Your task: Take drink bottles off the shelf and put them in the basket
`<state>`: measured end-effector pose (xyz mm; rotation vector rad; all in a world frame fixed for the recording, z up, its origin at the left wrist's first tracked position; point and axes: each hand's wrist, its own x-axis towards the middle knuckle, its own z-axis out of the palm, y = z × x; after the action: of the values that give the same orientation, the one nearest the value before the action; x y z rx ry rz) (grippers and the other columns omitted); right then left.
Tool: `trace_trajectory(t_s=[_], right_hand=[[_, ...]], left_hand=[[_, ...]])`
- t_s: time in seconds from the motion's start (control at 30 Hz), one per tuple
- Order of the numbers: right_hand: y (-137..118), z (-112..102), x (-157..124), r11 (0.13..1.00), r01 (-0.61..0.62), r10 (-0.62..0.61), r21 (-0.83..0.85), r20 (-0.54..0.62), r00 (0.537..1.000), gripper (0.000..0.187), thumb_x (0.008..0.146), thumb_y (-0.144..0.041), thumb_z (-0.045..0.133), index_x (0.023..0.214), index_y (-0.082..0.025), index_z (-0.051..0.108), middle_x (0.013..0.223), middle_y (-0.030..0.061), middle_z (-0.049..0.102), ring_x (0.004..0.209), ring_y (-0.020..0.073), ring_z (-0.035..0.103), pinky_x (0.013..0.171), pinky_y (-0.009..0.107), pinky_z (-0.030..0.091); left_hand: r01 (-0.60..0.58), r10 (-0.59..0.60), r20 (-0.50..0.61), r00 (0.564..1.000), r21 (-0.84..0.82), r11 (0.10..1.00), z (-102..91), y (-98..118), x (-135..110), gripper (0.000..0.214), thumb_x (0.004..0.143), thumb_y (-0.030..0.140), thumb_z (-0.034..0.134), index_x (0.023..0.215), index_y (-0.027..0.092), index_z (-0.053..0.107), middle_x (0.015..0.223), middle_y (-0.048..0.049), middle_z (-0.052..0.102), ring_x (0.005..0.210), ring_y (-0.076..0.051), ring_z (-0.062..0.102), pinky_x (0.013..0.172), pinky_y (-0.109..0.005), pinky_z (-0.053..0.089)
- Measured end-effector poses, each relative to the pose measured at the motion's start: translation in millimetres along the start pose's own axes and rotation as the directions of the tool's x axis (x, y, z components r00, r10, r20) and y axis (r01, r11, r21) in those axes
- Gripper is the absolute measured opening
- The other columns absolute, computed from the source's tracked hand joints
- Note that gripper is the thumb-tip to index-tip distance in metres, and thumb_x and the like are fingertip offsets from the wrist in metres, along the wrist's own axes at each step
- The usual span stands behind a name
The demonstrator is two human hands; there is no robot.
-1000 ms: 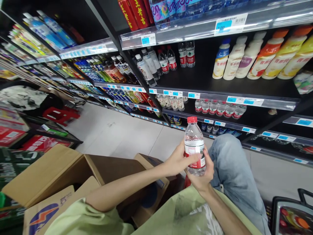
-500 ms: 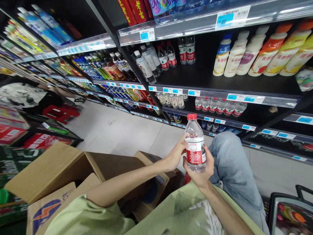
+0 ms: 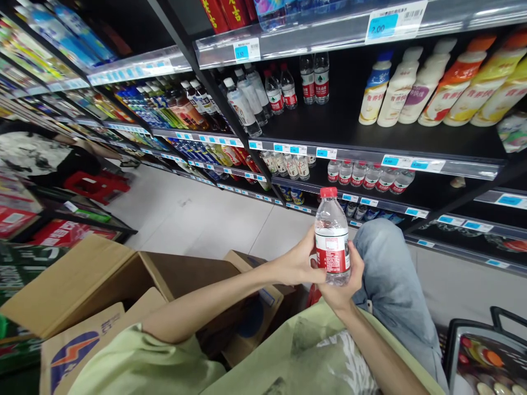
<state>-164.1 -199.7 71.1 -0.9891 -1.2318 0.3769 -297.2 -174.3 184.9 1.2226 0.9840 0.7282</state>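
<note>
A clear water bottle [image 3: 331,236] with a red cap and a red and white label stands upright in front of me, above my bent knee in blue jeans [image 3: 387,280]. My right hand [image 3: 345,285] cups its lower half from below, fingers wrapped round it. My left hand [image 3: 297,263] touches the bottle's left side with thumb and fingers closed on the label. Several matching bottles [image 3: 366,176] stand on the black shelf just beyond.
Black shop shelves [image 3: 370,148] with drinks and blue price tags run along the back and right. An open cardboard box [image 3: 123,285] sits at lower left by my arm. A dark basket [image 3: 481,356] is at bottom right. Pale floor tiles [image 3: 206,219] stretch left, with a red stool [image 3: 96,185].
The bottle has turned in my hands, so more of the red label faces me. Both hands and the bottle have shifted slightly right and up.
</note>
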Motion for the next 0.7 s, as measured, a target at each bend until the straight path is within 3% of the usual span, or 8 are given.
trace_trajectory(t_s=[0.13, 0.33, 0.43, 0.53, 0.7], right_hand=[[0.2, 1.2, 2.4, 0.999, 0.032, -0.032, 0.011, -0.007, 0.999, 0.087, 0.080, -0.034, 0.090, 0.157, -0.016, 0.053, 0.141, 0.0189, 0.068, 0.113, 0.0324, 0.076, 0.088, 0.046, 0.070], [-0.3, 1.5, 5.2, 0.990, 0.120, -0.124, 0.078, 0.052, 0.991, 0.084, 0.088, -0.031, 0.084, 0.163, -0.020, 0.048, 0.149, 0.0160, 0.066, 0.127, 0.0342, 0.073, 0.099, 0.046, 0.067], [-2.2, 1.6, 4.9, 0.992, 0.119, -0.122, 0.042, 0.076, 0.990, 0.092, 0.084, -0.033, 0.089, 0.165, -0.020, 0.045, 0.150, 0.0162, 0.065, 0.126, 0.0342, 0.073, 0.098, 0.046, 0.068], [-3.8, 3.0, 4.0, 0.990, 0.137, -0.140, 0.030, 0.087, 0.986, 0.099, 0.080, -0.032, 0.094, 0.165, -0.022, 0.044, 0.150, 0.0160, 0.065, 0.123, 0.0335, 0.076, 0.093, 0.044, 0.070], [-5.9, 5.4, 3.1, 0.990, 0.133, -0.138, 0.049, 0.093, 0.986, 0.098, 0.079, -0.028, 0.093, 0.164, -0.023, 0.045, 0.152, 0.0154, 0.065, 0.125, 0.0330, 0.075, 0.093, 0.045, 0.070]], left_hand=[[0.017, -0.017, -0.042, 0.999, 0.000, 1.000, 6.1, 2.8, 1.5, 0.101, 0.066, 0.017, 0.089, 0.154, 0.018, 0.040, 0.144, -0.0176, 0.059, 0.134, -0.034, 0.059, 0.115, -0.050, 0.047], [-0.025, 0.019, -0.146, 0.989, -0.035, 0.999, 17.6, -3.6, 4.9, 0.083, 0.067, 0.021, 0.093, 0.136, 0.018, 0.048, 0.125, -0.0133, 0.068, 0.111, -0.027, 0.068, 0.098, -0.042, 0.054], [-0.048, 0.053, -0.207, 0.977, 0.026, 0.998, 16.0, -4.1, 4.5, 0.069, 0.077, 0.038, 0.092, 0.132, 0.017, 0.055, 0.126, -0.0137, 0.069, 0.113, -0.028, 0.068, 0.102, -0.042, 0.053], [-0.036, 0.052, -0.261, 0.964, 0.064, 0.997, 12.1, -2.9, 3.3, 0.057, 0.091, 0.058, 0.078, 0.126, 0.016, 0.063, 0.128, -0.0142, 0.070, 0.120, -0.029, 0.067, 0.107, -0.042, 0.051], [0.007, 0.018, -0.325, 0.946, 0.075, 0.997, 8.5, -1.5, 2.8, 0.067, 0.094, 0.075, 0.065, 0.127, 0.016, 0.067, 0.126, -0.0136, 0.072, 0.121, -0.031, 0.066, 0.110, -0.043, 0.049]])
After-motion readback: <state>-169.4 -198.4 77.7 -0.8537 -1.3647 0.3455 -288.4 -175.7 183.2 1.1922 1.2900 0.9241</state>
